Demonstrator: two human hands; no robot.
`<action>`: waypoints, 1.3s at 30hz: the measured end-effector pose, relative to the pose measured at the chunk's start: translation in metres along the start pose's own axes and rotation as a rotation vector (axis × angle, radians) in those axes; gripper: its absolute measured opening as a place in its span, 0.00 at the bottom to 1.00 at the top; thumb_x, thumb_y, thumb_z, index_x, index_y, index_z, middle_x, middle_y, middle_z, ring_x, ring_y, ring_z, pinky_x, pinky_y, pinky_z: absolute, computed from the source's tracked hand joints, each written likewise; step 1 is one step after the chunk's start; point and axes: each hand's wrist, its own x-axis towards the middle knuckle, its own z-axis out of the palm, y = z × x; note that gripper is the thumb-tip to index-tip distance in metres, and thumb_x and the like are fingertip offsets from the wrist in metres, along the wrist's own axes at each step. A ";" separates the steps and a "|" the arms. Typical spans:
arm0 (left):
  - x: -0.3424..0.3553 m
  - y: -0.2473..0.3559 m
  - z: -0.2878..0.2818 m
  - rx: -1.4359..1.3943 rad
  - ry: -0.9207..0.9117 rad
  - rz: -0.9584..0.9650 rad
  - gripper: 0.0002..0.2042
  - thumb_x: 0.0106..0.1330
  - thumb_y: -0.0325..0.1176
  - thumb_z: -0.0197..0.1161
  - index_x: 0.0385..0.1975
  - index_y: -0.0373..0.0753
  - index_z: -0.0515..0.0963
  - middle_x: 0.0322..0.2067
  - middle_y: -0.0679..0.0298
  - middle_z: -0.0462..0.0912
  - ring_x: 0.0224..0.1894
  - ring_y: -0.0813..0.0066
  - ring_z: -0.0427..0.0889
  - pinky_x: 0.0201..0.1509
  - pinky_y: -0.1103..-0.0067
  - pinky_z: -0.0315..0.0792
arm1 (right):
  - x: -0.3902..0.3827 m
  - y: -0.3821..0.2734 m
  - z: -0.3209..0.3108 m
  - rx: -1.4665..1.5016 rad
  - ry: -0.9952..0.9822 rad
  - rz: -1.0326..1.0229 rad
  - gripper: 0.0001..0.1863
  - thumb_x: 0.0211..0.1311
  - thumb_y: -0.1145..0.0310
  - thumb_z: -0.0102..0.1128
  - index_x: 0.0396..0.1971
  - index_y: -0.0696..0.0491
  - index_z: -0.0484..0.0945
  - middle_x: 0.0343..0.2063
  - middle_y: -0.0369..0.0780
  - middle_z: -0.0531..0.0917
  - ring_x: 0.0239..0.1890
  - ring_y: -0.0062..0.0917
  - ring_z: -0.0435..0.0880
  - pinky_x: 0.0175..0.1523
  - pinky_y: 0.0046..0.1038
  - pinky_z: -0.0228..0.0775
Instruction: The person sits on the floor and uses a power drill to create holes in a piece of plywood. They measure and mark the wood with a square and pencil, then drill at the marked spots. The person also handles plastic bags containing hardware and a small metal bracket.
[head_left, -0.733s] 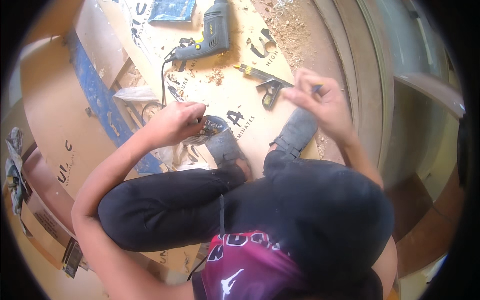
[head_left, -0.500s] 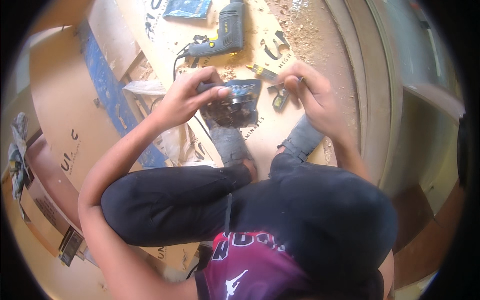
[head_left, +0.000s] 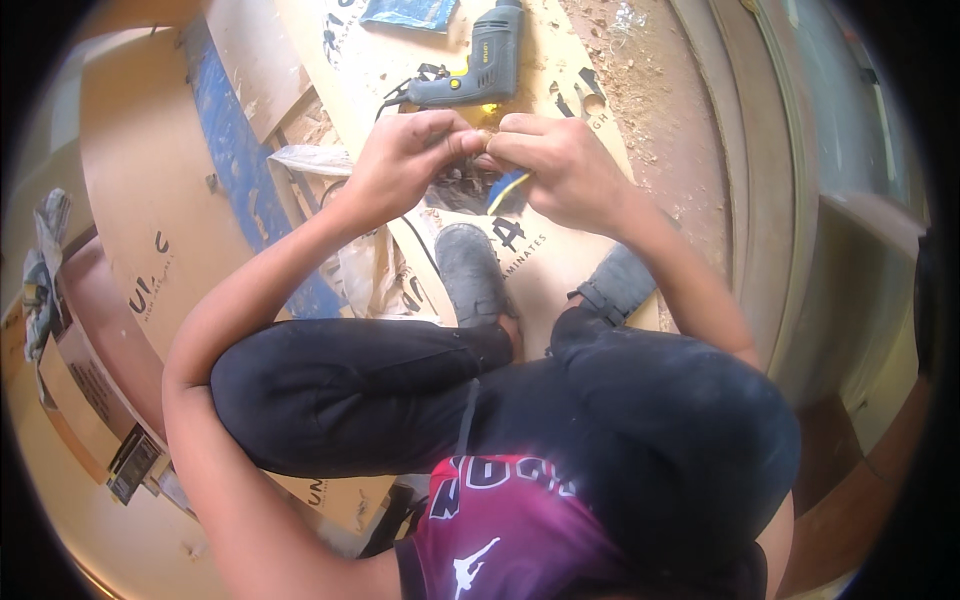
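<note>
My left hand (head_left: 410,160) and right hand (head_left: 565,170) meet near the middle of the view, both closed, their fingertips pinched on a small dark plastic pack (head_left: 455,185) that hangs below them, partly hidden. A blue-and-yellow object (head_left: 507,192) shows just under my right fingers; what it is, I cannot tell. Behind my hands a grey-and-yellow drill (head_left: 485,62) with a cord lies on a printed tan board (head_left: 350,75), beside a blue packet (head_left: 408,12). The metal square seen earlier is now mostly covered by my hands.
My feet in grey shoes (head_left: 470,270) rest on the board below my hands. To the left lie more boards (head_left: 130,200), a blue strip (head_left: 240,150) and crumpled wrapping (head_left: 45,260). Wood shavings (head_left: 630,110) are scattered at the right, beside long curved-looking edges (head_left: 760,200).
My left hand has brought the dark pack up and forward, and my right hand has moved leftward to meet it; both now grip it near the drill.
</note>
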 end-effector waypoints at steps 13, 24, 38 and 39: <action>-0.001 -0.027 0.031 -0.744 -0.098 -0.407 0.15 0.83 0.42 0.61 0.47 0.35 0.84 0.36 0.69 0.88 0.37 0.85 0.84 0.44 0.81 0.77 | -0.024 0.012 0.045 -0.234 0.249 -0.365 0.15 0.51 0.75 0.68 0.40 0.63 0.86 0.32 0.40 0.82 0.34 0.32 0.86 0.38 0.34 0.81; 0.017 -0.026 0.001 -0.660 -0.247 0.009 0.23 0.80 0.47 0.65 0.64 0.35 0.79 0.54 0.64 0.86 0.56 0.77 0.82 0.65 0.73 0.73 | -0.037 0.014 0.030 0.863 0.392 0.526 0.12 0.79 0.65 0.64 0.41 0.60 0.87 0.32 0.34 0.87 0.35 0.15 0.83 0.42 0.24 0.75; 0.030 -0.004 -0.014 -0.330 0.009 -0.083 0.18 0.77 0.47 0.70 0.44 0.34 0.87 0.37 0.68 0.88 0.43 0.81 0.85 0.52 0.79 0.77 | -0.006 0.007 -0.005 0.603 -0.020 0.502 0.13 0.77 0.61 0.68 0.40 0.56 0.87 0.25 0.28 0.79 0.26 0.11 0.75 0.31 0.21 0.66; 0.031 -0.001 -0.016 -0.242 -0.007 -0.052 0.18 0.76 0.47 0.71 0.43 0.35 0.87 0.36 0.69 0.88 0.42 0.80 0.85 0.51 0.79 0.77 | -0.001 0.010 -0.009 0.509 -0.068 0.399 0.08 0.71 0.67 0.70 0.35 0.56 0.87 0.22 0.33 0.80 0.25 0.18 0.80 0.31 0.27 0.71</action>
